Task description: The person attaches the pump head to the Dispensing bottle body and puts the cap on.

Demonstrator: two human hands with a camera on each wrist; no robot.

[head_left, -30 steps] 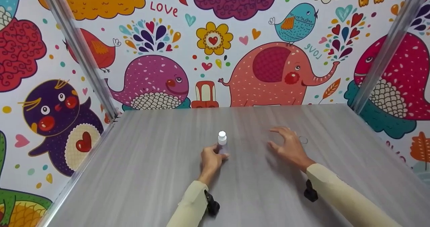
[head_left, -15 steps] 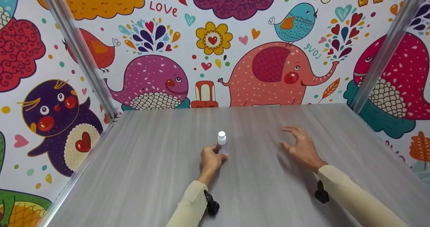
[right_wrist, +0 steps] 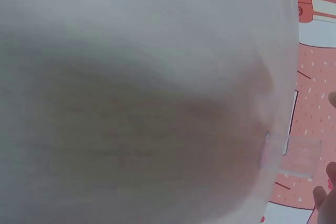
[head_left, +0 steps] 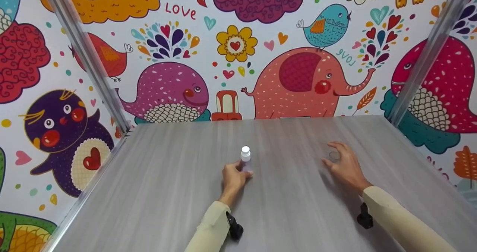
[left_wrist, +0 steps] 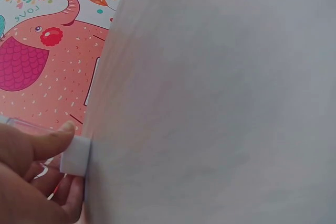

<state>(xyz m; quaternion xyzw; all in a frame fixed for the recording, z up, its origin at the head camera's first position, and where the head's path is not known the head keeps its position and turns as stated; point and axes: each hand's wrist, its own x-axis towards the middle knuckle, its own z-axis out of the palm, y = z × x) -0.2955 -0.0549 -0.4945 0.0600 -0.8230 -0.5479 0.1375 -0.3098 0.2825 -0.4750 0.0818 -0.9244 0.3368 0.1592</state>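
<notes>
My left hand (head_left: 233, 178) grips a small upright bottle (head_left: 245, 155) low on its body, near the middle of the table. The bottle has a white top and a see-through body; its white base (left_wrist: 76, 156) shows below my thumb in the left wrist view. To the right, my right hand (head_left: 346, 167) holds nothing, its thumb and fingers apart in a loose curve. Beside those fingertips stands a clear, thin-walled cylinder, like a see-through cap (right_wrist: 300, 153). From the head view only its faint round rim (head_left: 334, 155) shows. Whether my fingers touch it I cannot tell.
The grey wood-grain table (head_left: 171, 177) reaches back to a wall (head_left: 234, 6) printed with cartoon animals. Metal posts (head_left: 89, 62) rise at the back corners, and a metal edge strip (head_left: 87, 190) runs along the left side.
My right hand has moved right, its fingers still apart. The clear cylinder's rim, behind that hand before, now shows by its fingertips. My left hand and the bottle have stayed put.
</notes>
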